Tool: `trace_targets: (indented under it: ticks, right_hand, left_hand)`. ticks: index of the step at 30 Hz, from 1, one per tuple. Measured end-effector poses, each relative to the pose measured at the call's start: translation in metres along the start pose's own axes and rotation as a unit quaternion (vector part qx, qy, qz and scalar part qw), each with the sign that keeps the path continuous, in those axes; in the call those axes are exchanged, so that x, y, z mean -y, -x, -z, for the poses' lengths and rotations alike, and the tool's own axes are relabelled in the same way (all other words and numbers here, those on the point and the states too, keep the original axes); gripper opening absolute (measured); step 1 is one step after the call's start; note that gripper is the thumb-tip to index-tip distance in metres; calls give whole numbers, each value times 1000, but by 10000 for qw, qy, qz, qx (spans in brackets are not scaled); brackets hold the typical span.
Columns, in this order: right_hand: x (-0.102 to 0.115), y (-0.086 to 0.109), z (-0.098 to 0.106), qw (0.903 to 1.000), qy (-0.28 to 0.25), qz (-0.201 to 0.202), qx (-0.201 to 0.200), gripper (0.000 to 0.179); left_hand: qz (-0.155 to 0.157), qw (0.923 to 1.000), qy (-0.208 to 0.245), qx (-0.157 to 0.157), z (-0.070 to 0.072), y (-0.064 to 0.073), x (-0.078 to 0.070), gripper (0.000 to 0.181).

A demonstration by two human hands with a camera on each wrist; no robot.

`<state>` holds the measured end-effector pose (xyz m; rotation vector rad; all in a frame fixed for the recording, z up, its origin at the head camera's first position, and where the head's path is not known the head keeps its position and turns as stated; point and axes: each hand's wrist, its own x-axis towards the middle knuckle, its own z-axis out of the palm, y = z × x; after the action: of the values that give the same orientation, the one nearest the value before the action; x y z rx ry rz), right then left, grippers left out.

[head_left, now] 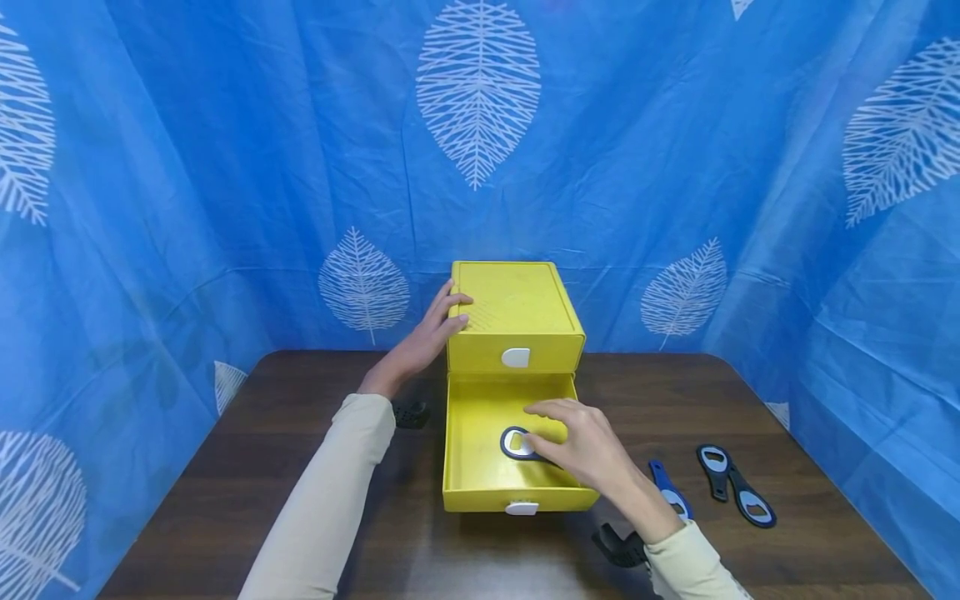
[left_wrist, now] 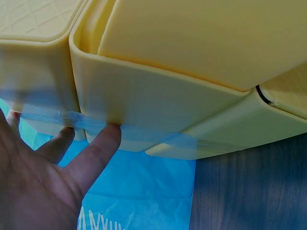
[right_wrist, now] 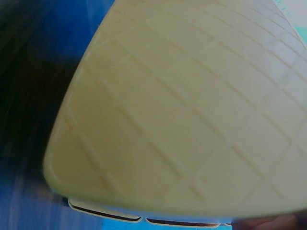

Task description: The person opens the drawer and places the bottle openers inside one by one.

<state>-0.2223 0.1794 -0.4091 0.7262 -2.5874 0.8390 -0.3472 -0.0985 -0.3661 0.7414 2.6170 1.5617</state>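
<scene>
A yellow two-drawer box (head_left: 517, 296) stands on the table, its lower drawer (head_left: 468, 450) pulled out and its upper one closed. My left hand (head_left: 423, 337) rests on the box's upper left edge, fingers spread; the left wrist view shows fingertips against the side wall (left_wrist: 158, 103). Inside the lower drawer lies a dark bottle opener (head_left: 516, 443) with a metal ring end. Over it is my right hand (head_left: 588, 442), thumb and fingers apart, the thumb overlapping the opener and the hand hiding its handle. A patterned yellow panel (right_wrist: 182, 110) fills most of the right wrist view.
To the right on the dark wooden table (head_left: 300, 467) lie a blue bottle opener (head_left: 663, 479), partly behind my right forearm, and two black ones, one upper (head_left: 716, 467) and one lower (head_left: 752, 502). A blue leaf-print curtain (head_left: 300, 167) surrounds the table's back and sides.
</scene>
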Motion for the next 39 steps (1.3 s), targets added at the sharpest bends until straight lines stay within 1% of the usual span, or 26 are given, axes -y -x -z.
trace_targets:
  ticks: [4,12,16,24,29,33,39]
  right_hand:
    - [-3,1,2,9999,-10,28,-122,38]
    - [-11,6,10,9982,86,209,-561,37]
    - [-14,11,15,9975,148,166,-671,37]
    - [-20,21,23,9966,200,-81,-794,41]
    - [-27,27,27,9956,245,-264,-862,39]
    - [-31,33,30,9946,209,-453,-915,39]
    - [-37,45,34,9927,253,-778,-890,39]
  left_hand:
    - [-3,10000,-3,-16,0,0,-1,51]
    - [22,10000,-70,-55,-1,1,-3,52]
    - [47,9999,-76,-63,-1,2,-4,53]
    - [97,9999,-66,-63,-1,3,-3,53]
    - [134,9998,-90,-75,0,2,-2,52]
    - [99,9999,-62,-62,0,2,-1,52]
    - [32,10000,0,-23,0,1,0,52]
